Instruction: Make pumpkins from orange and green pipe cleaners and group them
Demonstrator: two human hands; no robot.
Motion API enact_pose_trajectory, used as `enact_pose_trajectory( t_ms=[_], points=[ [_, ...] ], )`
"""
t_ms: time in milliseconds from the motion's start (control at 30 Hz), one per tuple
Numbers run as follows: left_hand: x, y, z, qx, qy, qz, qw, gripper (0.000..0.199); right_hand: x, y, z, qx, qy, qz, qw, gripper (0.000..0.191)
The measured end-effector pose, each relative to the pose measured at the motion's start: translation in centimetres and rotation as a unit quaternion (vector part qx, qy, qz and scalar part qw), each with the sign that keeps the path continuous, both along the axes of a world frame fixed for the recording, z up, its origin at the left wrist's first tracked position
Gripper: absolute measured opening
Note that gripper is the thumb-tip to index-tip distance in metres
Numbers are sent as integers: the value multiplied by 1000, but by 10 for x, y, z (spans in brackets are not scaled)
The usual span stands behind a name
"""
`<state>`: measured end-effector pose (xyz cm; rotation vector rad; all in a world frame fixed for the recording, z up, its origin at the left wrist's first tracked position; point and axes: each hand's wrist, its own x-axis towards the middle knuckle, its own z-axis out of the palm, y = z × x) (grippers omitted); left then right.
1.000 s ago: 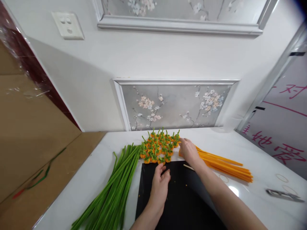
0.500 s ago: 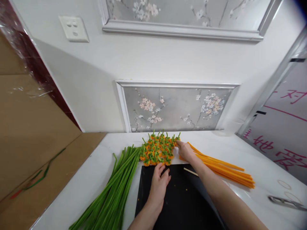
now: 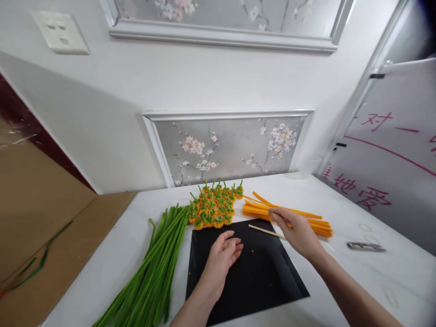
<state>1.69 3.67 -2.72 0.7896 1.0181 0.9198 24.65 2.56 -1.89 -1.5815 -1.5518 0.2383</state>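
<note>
My right hand (image 3: 295, 228) is over the bundle of orange pipe cleaners (image 3: 257, 208), its thumb and forefinger closed at the upper strands. How many strands it grips I cannot tell. My left hand (image 3: 223, 259) hovers above the black mat (image 3: 252, 277), its fingers loosely curled, apart, and holding nothing. Just beyond the mat stand rows of small orange flowers (image 3: 213, 206) with green tops and short upright stems. Long green pipe cleaners (image 3: 150, 268) lie in a thick bundle left of the mat. A thin pale stick (image 3: 264, 230) rests across the mat's upper right edge, close to my right hand.
Metal thread snips (image 3: 365, 246) lie on the white table (image 3: 344, 281) at the right, near thin rubber bands (image 3: 365, 227). Cardboard (image 3: 41, 245) borders the table on the left. A panelled wall (image 3: 225, 81) stands behind, and a board with pink writing (image 3: 391, 150) on the right.
My right hand has left the flower at the right end of the rows and moved right, onto the orange bundle. My left hand has drawn back from the front flowers. The view has shifted rightward.
</note>
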Motion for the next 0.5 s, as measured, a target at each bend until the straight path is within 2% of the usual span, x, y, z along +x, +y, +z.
enact_pose_trajectory(
  t_ms=[133,233,367,500],
  points=[
    [9,-19,4,10,32,-88,996,23,11,-19,-25,-58,-46,-32,997,25],
    [19,-24,0,17,25,-105,994,21,13,-19,-34,-84,-63,-35,994,25],
    [26,-20,-5,29,-8,-69,997,15,8,-8,-31,-97,-103,-32,989,26],
    [23,-14,-9,30,-32,-44,998,13,5,10,-20,-104,-152,-70,980,27]
  ],
)
